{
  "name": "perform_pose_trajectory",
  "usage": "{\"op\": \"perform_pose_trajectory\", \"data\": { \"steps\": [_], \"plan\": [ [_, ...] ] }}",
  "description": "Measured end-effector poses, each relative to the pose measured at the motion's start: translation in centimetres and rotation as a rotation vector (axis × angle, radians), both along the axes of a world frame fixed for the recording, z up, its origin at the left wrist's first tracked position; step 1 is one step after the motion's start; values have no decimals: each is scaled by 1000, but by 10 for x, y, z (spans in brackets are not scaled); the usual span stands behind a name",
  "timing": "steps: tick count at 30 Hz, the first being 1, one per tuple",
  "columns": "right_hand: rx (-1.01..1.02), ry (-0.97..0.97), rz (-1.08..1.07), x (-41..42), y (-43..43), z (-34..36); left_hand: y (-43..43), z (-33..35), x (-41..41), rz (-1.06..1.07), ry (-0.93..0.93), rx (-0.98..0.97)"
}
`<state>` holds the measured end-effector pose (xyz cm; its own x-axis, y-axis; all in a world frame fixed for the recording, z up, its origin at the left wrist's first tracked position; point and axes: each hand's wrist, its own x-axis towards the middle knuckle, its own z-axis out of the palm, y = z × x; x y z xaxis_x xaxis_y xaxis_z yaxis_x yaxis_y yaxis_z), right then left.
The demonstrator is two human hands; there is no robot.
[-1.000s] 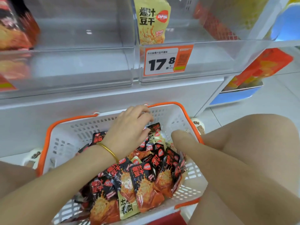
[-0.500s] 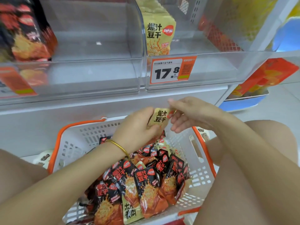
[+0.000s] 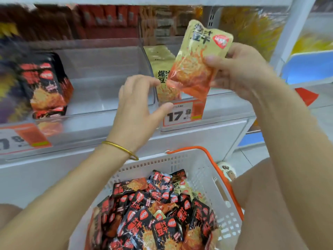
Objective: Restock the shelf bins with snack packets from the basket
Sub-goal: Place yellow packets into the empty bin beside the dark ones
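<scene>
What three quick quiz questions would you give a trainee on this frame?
1. True or false: the left hand grips a black packet.
2. What holds the raised yellow packet? A) left hand B) right hand C) both hands
3. Fill in: the price tag just below the raised packet reads ___.

Key: 1 false, it holds nothing; 2 B; 3 17.8
</scene>
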<state>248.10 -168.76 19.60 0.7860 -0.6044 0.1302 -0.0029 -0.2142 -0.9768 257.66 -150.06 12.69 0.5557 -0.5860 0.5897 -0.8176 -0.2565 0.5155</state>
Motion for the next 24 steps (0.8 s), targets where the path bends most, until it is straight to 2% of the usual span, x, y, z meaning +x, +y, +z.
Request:
{"op": "perform_pose_trajectory", "data": {
  "steps": [3, 7, 10, 15, 17, 24],
  "plan": [
    [-103, 83, -19, 29, -14, 6, -9, 4, 9, 80, -129, 168],
    [-116, 378, 79, 62, -11, -16, -12, 6, 6, 126, -147, 171],
    [-103, 459, 30, 83, -10, -32, -12, 3, 5, 130, -151, 164],
    [-351, 632, -29, 100, -11, -39, -12, 0, 4, 131, -149, 160],
    [-396, 639, -34, 99, -11, -38, -12, -1, 4, 128, -155, 154],
    [-328, 631, -26, 91, -9, -33, -10, -2, 3, 142, -196, 172]
  ]
}}
